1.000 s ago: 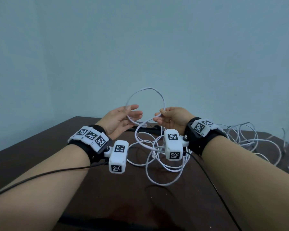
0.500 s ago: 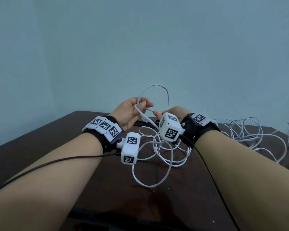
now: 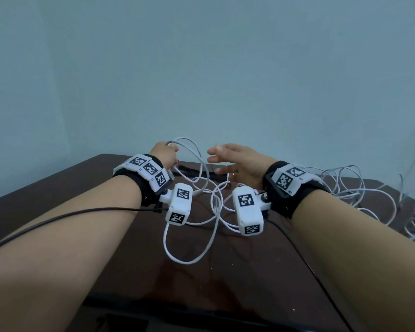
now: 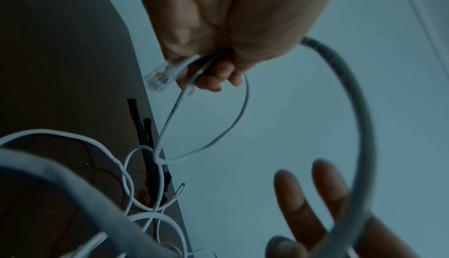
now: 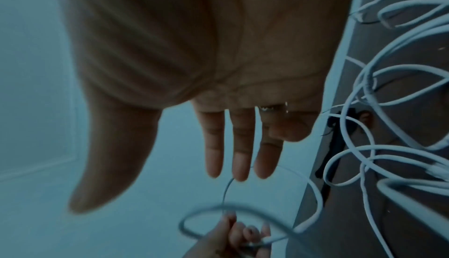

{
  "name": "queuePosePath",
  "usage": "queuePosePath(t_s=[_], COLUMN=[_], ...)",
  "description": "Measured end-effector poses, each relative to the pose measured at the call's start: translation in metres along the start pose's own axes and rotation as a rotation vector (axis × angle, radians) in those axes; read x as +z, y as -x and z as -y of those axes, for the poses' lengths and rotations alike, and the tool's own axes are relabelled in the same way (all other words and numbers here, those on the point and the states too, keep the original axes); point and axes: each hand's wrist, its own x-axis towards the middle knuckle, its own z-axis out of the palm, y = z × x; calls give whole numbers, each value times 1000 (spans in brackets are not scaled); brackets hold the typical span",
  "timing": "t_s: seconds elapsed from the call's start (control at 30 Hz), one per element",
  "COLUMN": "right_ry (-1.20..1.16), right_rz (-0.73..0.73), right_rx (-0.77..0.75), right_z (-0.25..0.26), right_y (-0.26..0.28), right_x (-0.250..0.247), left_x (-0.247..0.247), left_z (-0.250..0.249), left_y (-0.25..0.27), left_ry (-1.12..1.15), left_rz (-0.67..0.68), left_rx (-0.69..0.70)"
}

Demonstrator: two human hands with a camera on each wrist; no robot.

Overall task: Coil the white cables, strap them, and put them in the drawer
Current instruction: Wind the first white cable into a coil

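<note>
Fingers of my left hand (image 3: 166,156) curled round two loops of the thin white cable (image 3: 195,156), its clear plastic plug (image 4: 159,77) poking out beside them. My right hand (image 3: 240,161) hovered just beside the loops, fingers straight and spread, holding nothing. Loose cable trailed onto the dark brown wooden table (image 3: 65,188), beside black straps (image 4: 145,137).

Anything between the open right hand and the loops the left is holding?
Nothing visible. The right hand is open with fingers straight, facing the white cable loops gripped in the left hand; only air lies between. The loose tangle lies lower, on the table.
</note>
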Motion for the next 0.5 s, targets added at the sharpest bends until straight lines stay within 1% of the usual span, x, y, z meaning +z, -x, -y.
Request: queuePosePath(t_s=[0.07, 0.1, 0.13, 0.2, 0.27, 0.3, 0.33, 0.43, 0.5], right_ry=[70, 97, 103, 51, -43, -48, -5, 302, 423], right_rz=[76, 79, 57, -47, -146, -193, -245, -391, -447], right_rx=[-41, -56, -75, -129, -148, -145, -142, -148, -136], right_z=[2, 2, 2, 3, 2, 0, -2, -6, -7], right_y=[-2, -3, -6, -11, -17, -21, -24, -31, -31], right_x=[7, 10, 14, 19, 19, 17, 16, 14, 14], left_x=[0, 2, 3, 3, -1, -4, -8, -15, -16], left_z=[0, -1, -2, -3, -6, -7, -8, -12, -16], left_y=[2, 3, 4, 10, 17, 21, 23, 30, 35], left_ry=[21, 58, 123, 272, 331, 343, 361, 436, 507], left_rz=[11, 20, 32, 79, 143, 169, 193, 308, 379], left_rx=[-23, -43, -64, -90, -99, -105, -113, -140, -158])
